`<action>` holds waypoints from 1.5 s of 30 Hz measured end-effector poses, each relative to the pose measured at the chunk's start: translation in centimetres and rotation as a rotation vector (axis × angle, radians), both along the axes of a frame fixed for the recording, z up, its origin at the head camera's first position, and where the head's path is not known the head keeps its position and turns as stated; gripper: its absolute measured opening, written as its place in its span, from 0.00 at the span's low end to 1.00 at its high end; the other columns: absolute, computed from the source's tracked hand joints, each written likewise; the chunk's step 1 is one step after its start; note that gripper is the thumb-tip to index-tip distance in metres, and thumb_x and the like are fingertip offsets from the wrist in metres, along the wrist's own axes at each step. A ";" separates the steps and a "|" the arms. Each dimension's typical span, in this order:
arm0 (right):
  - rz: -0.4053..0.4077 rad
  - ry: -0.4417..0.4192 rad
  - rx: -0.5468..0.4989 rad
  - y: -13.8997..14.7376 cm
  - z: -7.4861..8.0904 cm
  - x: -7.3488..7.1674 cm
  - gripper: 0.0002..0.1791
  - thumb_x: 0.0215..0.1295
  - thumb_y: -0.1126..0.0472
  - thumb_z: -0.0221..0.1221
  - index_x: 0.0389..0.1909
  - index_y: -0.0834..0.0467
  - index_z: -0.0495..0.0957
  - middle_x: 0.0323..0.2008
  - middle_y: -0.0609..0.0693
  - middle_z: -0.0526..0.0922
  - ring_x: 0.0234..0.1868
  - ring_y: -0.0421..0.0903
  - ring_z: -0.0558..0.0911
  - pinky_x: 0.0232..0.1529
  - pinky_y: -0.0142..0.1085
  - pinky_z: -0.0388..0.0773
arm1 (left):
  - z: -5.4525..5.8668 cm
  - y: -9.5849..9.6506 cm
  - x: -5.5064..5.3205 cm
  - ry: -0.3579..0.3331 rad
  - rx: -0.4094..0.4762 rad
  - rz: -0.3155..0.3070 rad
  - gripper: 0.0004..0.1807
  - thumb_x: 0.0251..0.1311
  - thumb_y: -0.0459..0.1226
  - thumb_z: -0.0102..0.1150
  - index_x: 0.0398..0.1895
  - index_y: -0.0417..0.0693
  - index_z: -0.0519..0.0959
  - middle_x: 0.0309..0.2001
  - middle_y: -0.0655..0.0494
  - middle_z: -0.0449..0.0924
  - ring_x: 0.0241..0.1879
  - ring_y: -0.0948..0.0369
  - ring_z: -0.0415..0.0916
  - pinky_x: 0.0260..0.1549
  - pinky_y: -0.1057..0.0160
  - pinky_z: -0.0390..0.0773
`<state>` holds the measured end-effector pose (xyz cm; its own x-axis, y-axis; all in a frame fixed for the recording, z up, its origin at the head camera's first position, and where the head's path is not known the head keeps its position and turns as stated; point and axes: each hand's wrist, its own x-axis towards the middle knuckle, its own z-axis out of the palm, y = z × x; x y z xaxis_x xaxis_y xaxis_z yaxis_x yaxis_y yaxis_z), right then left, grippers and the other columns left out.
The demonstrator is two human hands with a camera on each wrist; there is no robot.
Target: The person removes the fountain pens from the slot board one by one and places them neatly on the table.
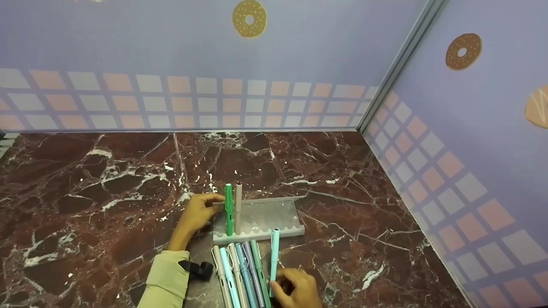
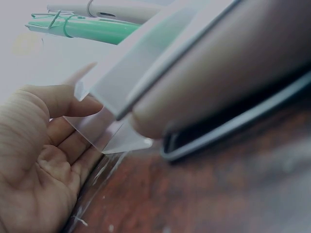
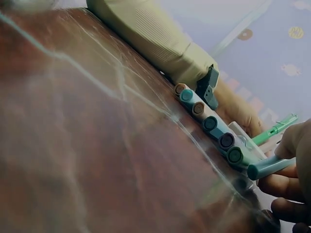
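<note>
My left hand [image 1: 198, 214] grips the left end of a clear plastic pen stand [image 1: 272, 214]; in the left wrist view its thumb [image 2: 65, 101] lies against the clear edge. A bright green pen [image 1: 228, 209] and a beige pen [image 1: 238, 209] stand side by side in the stand's left notches. Between thumb and fingers, my right hand [image 1: 299, 289] pinches a light blue pen [image 1: 274, 256], cap end pointing away toward the stand. Left of that hand, several pens lie in a row, with a dark green pen [image 1: 260, 269] nearest it.
Everything is on a dark red marbled table [image 1: 128, 214]. A lilac wall [image 1: 171, 38] with checks and doughnut pictures runs along the back, and another [image 1: 483, 128] closes the right side. A black strap device [image 1: 199, 269] sits at the left wrist.
</note>
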<state>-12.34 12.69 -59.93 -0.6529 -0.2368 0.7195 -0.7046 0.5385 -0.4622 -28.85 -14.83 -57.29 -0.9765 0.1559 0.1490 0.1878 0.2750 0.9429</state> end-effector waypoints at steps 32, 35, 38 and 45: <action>-0.145 -0.427 0.054 -0.6 2.1 1.6 0.07 0.51 0.60 0.72 0.22 0.52 0.82 0.16 0.40 0.81 0.19 0.24 0.69 0.21 0.20 0.70 | 0.3 0.1 -0.1 -0.004 -0.002 -0.008 0.08 0.58 0.24 0.64 0.40 0.36 0.86 0.40 0.43 0.88 0.29 0.63 0.77 0.28 0.69 0.76; -0.139 -0.461 0.058 -0.7 2.3 1.8 0.07 0.51 0.59 0.72 0.22 0.53 0.82 0.16 0.40 0.81 0.19 0.24 0.70 0.21 0.21 0.71 | 0.4 0.1 0.0 -0.020 -0.007 -0.001 0.09 0.58 0.24 0.64 0.40 0.37 0.86 0.41 0.43 0.88 0.30 0.62 0.77 0.28 0.69 0.76; -0.138 -0.466 0.060 -0.7 2.5 1.9 0.07 0.51 0.60 0.72 0.21 0.53 0.82 0.16 0.41 0.82 0.18 0.24 0.70 0.21 0.21 0.72 | 0.3 0.1 0.0 -0.023 -0.017 0.007 0.09 0.57 0.24 0.64 0.40 0.37 0.86 0.41 0.43 0.88 0.30 0.62 0.77 0.28 0.69 0.76; -0.147 -0.527 0.069 -0.8 2.8 2.1 0.07 0.51 0.59 0.70 0.21 0.52 0.82 0.16 0.38 0.82 0.17 0.22 0.71 0.22 0.20 0.73 | 0.0 0.1 -0.2 0.017 0.004 -0.006 0.07 0.58 0.22 0.63 0.39 0.33 0.85 0.40 0.40 0.87 0.32 0.66 0.78 0.31 0.71 0.77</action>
